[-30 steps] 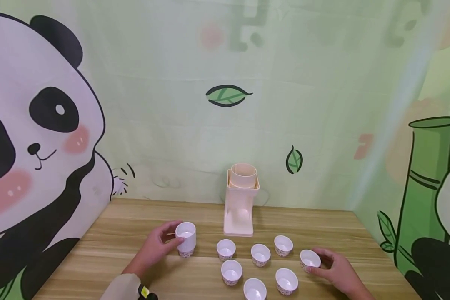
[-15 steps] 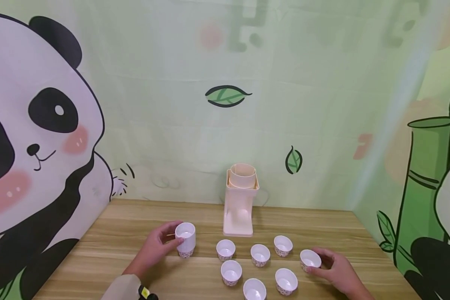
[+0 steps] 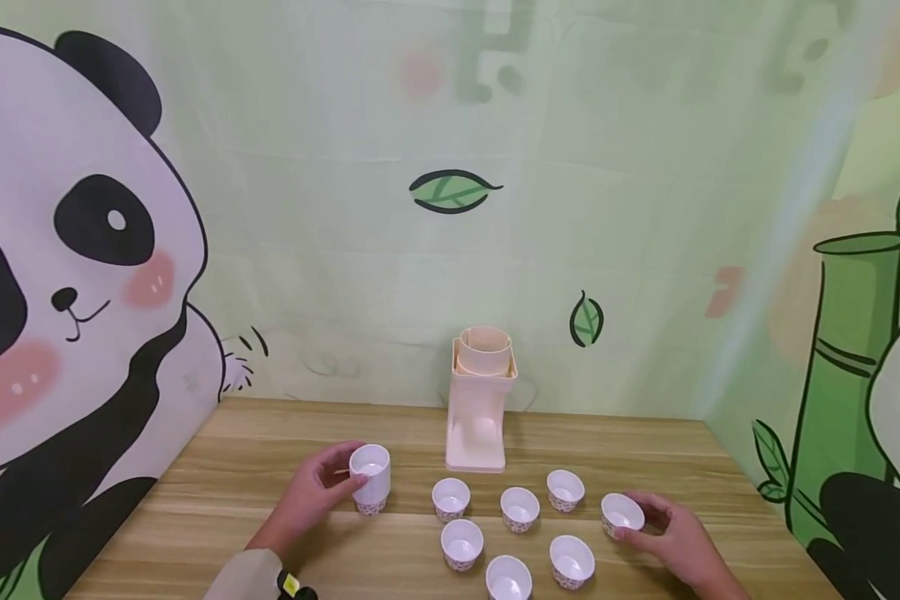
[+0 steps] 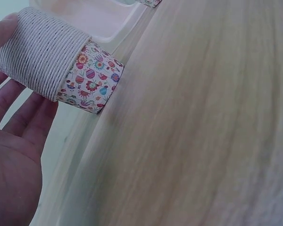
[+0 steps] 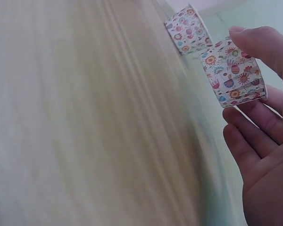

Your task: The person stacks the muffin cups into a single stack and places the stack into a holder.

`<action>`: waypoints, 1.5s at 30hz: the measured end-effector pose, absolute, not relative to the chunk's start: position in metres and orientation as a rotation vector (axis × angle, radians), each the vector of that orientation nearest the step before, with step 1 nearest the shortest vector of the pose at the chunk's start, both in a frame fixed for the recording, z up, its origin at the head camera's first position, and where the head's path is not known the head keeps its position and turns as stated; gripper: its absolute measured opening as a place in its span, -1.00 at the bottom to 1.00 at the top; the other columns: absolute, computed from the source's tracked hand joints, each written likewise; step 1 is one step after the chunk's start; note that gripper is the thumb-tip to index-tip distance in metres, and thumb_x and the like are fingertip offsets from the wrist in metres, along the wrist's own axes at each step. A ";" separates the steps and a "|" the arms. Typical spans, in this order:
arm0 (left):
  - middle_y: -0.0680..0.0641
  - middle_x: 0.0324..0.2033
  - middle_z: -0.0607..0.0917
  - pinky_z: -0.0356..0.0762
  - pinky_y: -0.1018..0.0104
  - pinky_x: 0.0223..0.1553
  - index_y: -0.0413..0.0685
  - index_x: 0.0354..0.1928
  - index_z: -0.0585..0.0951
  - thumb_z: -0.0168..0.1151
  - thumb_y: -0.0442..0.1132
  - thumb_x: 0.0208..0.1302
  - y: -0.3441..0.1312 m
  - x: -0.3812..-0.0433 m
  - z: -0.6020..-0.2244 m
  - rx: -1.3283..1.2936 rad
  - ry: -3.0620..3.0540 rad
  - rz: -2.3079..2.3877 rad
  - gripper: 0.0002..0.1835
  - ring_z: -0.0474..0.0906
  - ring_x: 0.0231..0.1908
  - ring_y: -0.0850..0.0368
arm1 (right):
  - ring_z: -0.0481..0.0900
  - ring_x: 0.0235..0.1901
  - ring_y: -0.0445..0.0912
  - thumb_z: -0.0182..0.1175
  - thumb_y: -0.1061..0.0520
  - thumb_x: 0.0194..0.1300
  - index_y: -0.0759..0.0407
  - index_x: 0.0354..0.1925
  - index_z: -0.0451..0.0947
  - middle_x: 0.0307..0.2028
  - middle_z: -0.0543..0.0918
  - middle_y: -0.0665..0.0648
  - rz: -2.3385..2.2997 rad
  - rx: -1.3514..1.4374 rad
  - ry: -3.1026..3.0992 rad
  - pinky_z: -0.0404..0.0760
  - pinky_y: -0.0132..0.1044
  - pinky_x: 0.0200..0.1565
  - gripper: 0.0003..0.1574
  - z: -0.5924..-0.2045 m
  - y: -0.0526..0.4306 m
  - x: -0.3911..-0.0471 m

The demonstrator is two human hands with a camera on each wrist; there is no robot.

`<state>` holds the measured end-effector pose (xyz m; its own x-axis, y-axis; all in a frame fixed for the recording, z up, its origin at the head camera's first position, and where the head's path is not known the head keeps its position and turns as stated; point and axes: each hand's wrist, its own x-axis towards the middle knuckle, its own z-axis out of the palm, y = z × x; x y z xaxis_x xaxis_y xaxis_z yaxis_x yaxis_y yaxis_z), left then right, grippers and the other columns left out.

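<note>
On the left, a tall stack of nested paper cups (image 3: 372, 479) stands upright, gripped by my left hand (image 3: 322, 483) between thumb and fingers. The left wrist view shows its many ridged rims and the flower-printed bottom cup (image 4: 92, 77) close to the tabletop. Over on the right, my right hand (image 3: 671, 533) pinches a single small paper cup (image 3: 621, 514), thumb on the near side and fingers behind. That same printed cup (image 5: 236, 73) is upright. Between the hands, several loose paper cups stand mouth up, among them a white-lined cup (image 3: 451, 497) and a nearer cup (image 3: 572, 561).
A pale pink cup holder (image 3: 476, 442) with a round pink cylinder (image 3: 485, 350) on top stands at the back middle of the wooden table (image 3: 270, 433). Behind it hangs a green cloth backdrop (image 3: 330, 275) printed with pandas and bamboo. The nearest cup (image 3: 508, 579) is cut by the frame's bottom.
My right hand and its cup have shifted slightly up and away in the head view. The left hand with its stack and the loose cups stay as they were.
</note>
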<state>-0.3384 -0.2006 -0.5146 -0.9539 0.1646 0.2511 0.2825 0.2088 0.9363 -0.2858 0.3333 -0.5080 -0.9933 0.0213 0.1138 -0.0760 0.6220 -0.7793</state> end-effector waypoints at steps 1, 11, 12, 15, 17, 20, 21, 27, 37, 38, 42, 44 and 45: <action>-0.26 0.13 0.70 0.56 0.47 0.10 -0.15 0.30 0.54 0.46 -0.21 0.27 -0.201 -0.339 -0.515 -0.438 -2.363 -1.866 -0.42 0.64 0.11 0.04 | 0.68 0.03 -0.13 0.60 -0.01 0.06 0.30 0.23 0.58 0.14 0.71 0.26 1.330 0.045 -2.717 0.61 -0.48 -0.01 -0.17 -0.508 0.333 -0.286; -0.27 0.10 0.71 0.57 0.46 0.09 -0.16 0.29 0.54 0.47 -0.23 0.25 -0.200 -0.338 -0.516 -0.418 -2.342 -1.876 -0.42 0.66 0.10 0.00 | 0.70 -0.05 -0.26 0.58 0.14 0.07 0.42 0.22 0.52 0.14 0.67 0.40 1.517 0.111 -2.589 0.67 -0.45 -0.03 -0.19 -0.500 0.326 -0.286; -0.26 0.11 0.71 0.57 0.46 0.09 -0.16 0.29 0.54 0.47 -0.23 0.25 -0.200 -0.338 -0.516 -0.415 -2.343 -1.880 -0.42 0.66 0.10 -0.01 | 0.70 -0.04 -0.25 0.59 0.14 0.07 0.41 0.21 0.53 0.13 0.67 0.39 1.518 0.116 -2.586 0.68 -0.44 -0.02 -0.20 -0.500 0.325 -0.286; -0.26 0.11 0.70 0.57 0.46 0.09 -0.16 0.29 0.54 0.48 -0.23 0.24 -0.200 -0.338 -0.516 -0.410 -2.342 -1.888 -0.41 0.66 0.11 -0.03 | 0.70 -0.01 -0.22 0.58 0.14 0.07 0.39 0.20 0.54 0.13 0.67 0.37 1.536 0.116 -2.582 0.69 -0.39 0.01 -0.22 -0.497 0.322 -0.287; -0.27 0.11 0.70 0.57 0.46 0.10 -0.16 0.29 0.54 0.48 -0.24 0.23 -0.199 -0.338 -0.517 -0.406 -2.340 -1.898 -0.41 0.66 0.11 -0.02 | 0.69 -0.02 -0.25 0.58 0.16 0.07 0.38 0.19 0.55 0.13 0.68 0.35 1.569 0.124 -2.565 0.68 -0.39 0.02 -0.24 -0.494 0.319 -0.287; -0.27 0.11 0.70 0.57 0.46 0.10 -0.17 0.29 0.54 0.48 -0.25 0.23 -0.200 -0.338 -0.517 -0.406 -2.335 -1.904 -0.41 0.66 0.10 0.02 | 0.69 -0.03 -0.30 0.57 0.19 0.09 0.40 0.19 0.53 0.11 0.67 0.37 1.606 0.182 -2.534 0.68 -0.42 0.02 -0.26 -0.489 0.316 -0.286; -0.27 0.12 0.70 0.57 0.46 0.10 -0.17 0.29 0.54 0.48 -0.25 0.23 -0.200 -0.338 -0.518 -0.404 -2.335 -1.906 -0.41 0.66 0.10 0.04 | 0.69 -0.04 -0.30 0.57 0.21 0.09 0.41 0.19 0.53 0.10 0.67 0.37 1.615 0.197 -2.522 0.67 -0.44 0.01 -0.26 -0.488 0.315 -0.286; -0.28 0.12 0.70 0.57 0.46 0.09 -0.18 0.29 0.54 0.48 -0.25 0.23 -0.201 -0.339 -0.519 -0.404 -2.329 -1.907 -0.41 0.66 0.07 0.12 | 0.67 -0.04 -0.34 0.55 0.24 0.09 0.45 0.18 0.51 0.07 0.67 0.39 1.612 0.277 -2.493 0.64 -0.51 0.02 -0.27 -0.479 0.308 -0.284; -0.28 0.10 0.71 0.58 0.46 0.08 -0.20 0.28 0.54 0.47 -0.27 0.24 -0.200 -0.339 -0.520 -0.410 -2.304 -1.883 -0.43 0.66 0.01 0.25 | 0.68 -0.06 -0.33 0.56 0.24 0.08 0.43 0.18 0.51 0.05 0.68 0.40 1.648 0.347 -2.461 0.63 -0.52 0.00 -0.27 -0.468 0.297 -0.284; -0.28 0.10 0.70 0.58 0.46 0.08 -0.22 0.28 0.53 0.46 -0.27 0.24 -0.200 -0.339 -0.520 -0.418 -2.302 -1.877 -0.43 0.66 0.01 0.26 | 0.68 -0.06 -0.32 0.56 0.24 0.08 0.43 0.17 0.52 0.05 0.69 0.40 1.651 0.363 -2.452 0.64 -0.52 0.00 -0.27 -0.468 0.296 -0.284; -0.31 0.09 0.70 0.58 0.47 0.07 -0.25 0.28 0.53 0.45 -0.29 0.25 -0.199 -0.339 -0.520 -0.437 -2.286 -1.872 -0.44 0.66 0.00 0.27 | 0.70 -0.09 -0.31 0.56 0.26 0.07 0.42 0.16 0.53 0.00 0.71 0.34 1.666 0.410 -2.429 0.66 -0.50 -0.03 -0.29 -0.465 0.292 -0.284; -0.32 0.09 0.70 0.58 0.46 0.08 -0.27 0.28 0.53 0.44 -0.30 0.26 -0.199 -0.339 -0.520 -0.447 -2.284 -1.868 -0.44 0.66 0.00 0.27 | 0.70 -0.09 -0.31 0.55 0.27 0.08 0.43 0.16 0.53 -0.01 0.72 0.31 1.674 0.425 -2.420 0.67 -0.49 -0.03 -0.29 -0.465 0.290 -0.284; -0.33 0.09 0.70 0.58 0.46 0.08 -0.27 0.27 0.53 0.45 -0.30 0.26 -0.199 -0.339 -0.520 -0.447 -2.282 -1.870 -0.44 0.66 0.00 0.26 | 0.70 -0.09 -0.31 0.55 0.28 0.07 0.43 0.17 0.53 -0.01 0.72 0.30 1.682 0.430 -2.414 0.67 -0.49 -0.03 -0.29 -0.464 0.289 -0.284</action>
<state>-0.3385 -0.1990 -0.5196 -0.9430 0.1291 0.3068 0.3262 0.1747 0.9290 -0.2842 0.2886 -0.4641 -0.9444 -0.1388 0.2981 -0.3277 0.3231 -0.8878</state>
